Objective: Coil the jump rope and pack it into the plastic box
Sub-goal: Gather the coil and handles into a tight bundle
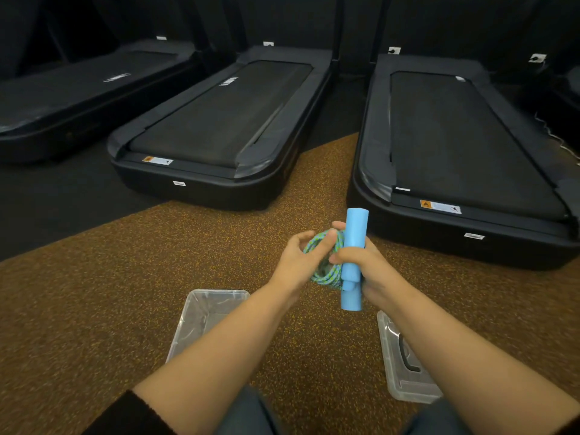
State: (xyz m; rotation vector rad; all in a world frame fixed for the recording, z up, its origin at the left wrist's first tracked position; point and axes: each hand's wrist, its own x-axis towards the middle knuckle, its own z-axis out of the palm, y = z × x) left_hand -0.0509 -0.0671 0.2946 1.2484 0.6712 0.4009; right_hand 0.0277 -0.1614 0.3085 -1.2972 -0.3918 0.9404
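- Down on the speckled brown floor [94, 293], the clear plastic box [201, 312] sits open, partly behind the left forearm; nothing shows inside the visible part.
- Its clear lid [405, 368] lies apart to the right, under the right forearm.
- Held above the floor between box and lid, the jump rope [326, 271] is a blue-green coil with two blue handles [353, 262] upright side by side.
- Right hand [361, 262] is clenched around the handles.
- Left hand [298, 259] pinches the coil with fingers curled.
- Black treadmills [219, 120] stand beyond.
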